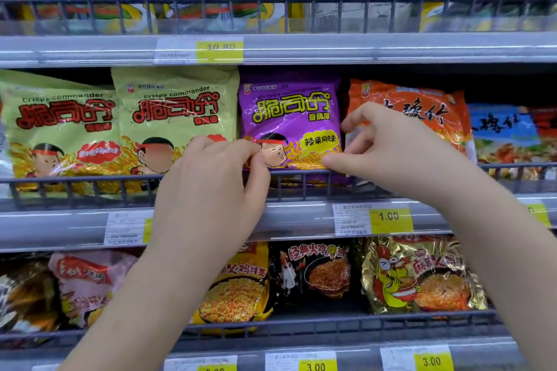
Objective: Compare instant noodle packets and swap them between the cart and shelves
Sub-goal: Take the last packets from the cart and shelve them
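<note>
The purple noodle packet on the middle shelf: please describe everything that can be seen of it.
The purple packet is glossy plastic with yellow lettering, a cartoon head in a red headband and pictured noodles. It stands upright behind the wire rail, between a green packet and an orange packet. The left hand and right hand grip its lower corners.

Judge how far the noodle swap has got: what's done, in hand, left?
Done: nothing visible proves a finished swap. In hand: the left hand and right hand both pinch the lower edges of the purple packet, which stands behind the wire rail between a green packet and an orange packet. Left: the swap itself; whether this packet is going in or coming out cannot be told.
</note>
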`<state>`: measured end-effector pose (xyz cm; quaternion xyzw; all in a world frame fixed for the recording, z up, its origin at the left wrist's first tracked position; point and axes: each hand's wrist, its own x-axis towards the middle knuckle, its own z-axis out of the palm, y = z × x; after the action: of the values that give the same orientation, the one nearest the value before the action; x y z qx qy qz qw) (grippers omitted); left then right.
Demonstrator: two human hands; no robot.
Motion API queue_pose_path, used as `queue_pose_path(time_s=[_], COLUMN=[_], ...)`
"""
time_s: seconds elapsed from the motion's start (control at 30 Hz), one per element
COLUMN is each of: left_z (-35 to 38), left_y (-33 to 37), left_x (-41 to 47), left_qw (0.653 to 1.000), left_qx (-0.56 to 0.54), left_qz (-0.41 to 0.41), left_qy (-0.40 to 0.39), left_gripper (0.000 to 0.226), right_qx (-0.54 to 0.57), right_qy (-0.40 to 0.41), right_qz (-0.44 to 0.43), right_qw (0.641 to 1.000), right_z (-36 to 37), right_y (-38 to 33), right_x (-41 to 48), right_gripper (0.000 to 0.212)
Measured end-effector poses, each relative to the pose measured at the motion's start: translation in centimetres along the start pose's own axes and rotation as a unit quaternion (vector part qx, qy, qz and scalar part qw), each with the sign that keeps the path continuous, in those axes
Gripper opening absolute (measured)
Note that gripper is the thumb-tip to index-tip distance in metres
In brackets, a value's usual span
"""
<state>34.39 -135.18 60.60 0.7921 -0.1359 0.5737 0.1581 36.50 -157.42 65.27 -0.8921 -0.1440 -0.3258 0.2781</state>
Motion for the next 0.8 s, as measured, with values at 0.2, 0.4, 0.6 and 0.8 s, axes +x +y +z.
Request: queue_pose_path(time_s=[0.2,0.4,0.6,0.8], left_z=[0.0,0.3,0.0,-2.8], left_y=[-0.6,-0.4,-0.6,-3.3], left_x=[0.3,0.4,0.3,0.2], left_qw=[0.997,0.998,0.997,0.996], left_qx=[-0.076,-0.068,-0.065,-0.077], left_qz=[-0.019,-0.007,-0.012,-0.006], left_qy=[-0.001,-0.014,-0.028,0.041], left_gripper=[0.031,0.033,0.034,0.016], right_qx=[-0.027,-0.075,-0.088,-0.07], right_qy=[-0.048,0.026,0.033,0.165], right_qz=[0.007,0.006,0.011,-0.059], right_qw=[0.998,0.997,0.995,0.982], right_z=[-1.4,0.1,-0.3,0.6], right_y=[-0.2,-0.5,-0.5,-1.6], right_x=[0.3,0.2,-0.5,-1.7], right_gripper=[0.032,0.037,0.034,0.026])
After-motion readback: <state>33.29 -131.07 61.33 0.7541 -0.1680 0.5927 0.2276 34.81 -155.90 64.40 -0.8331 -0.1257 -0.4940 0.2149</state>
